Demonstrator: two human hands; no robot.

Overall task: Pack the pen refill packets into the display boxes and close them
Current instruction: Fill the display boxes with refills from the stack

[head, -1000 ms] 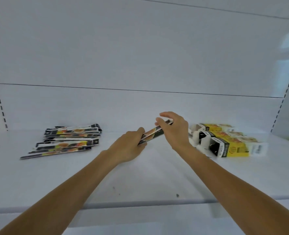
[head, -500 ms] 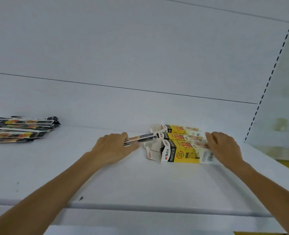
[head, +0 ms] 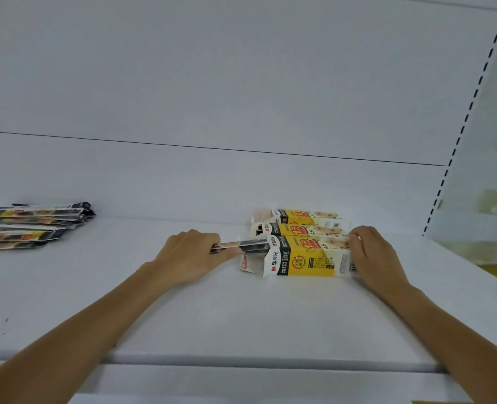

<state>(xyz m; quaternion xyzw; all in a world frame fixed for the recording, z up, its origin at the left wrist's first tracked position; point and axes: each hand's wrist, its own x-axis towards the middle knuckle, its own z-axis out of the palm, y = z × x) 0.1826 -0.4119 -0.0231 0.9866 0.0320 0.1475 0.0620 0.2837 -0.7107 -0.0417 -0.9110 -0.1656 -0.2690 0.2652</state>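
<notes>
Three yellow, white and black display boxes lie side by side on the white shelf, open ends to the left. My left hand grips a thin bundle of refill packets, whose far end is inside the open mouth of the nearest box. My right hand holds the closed right end of that box, fingers curled on its top edge. The middle box and the far box lie behind it with their flaps open. A pile of loose refill packets lies at the far left.
The white shelf has a front lip running across the lower frame. Its white back panel rises behind the boxes. A slotted upright bounds the shelf on the right.
My right hand let go of the packets and went to the right end of the nearest box. My left hand carried the packets right, and their tips have gone into the box mouth.
</notes>
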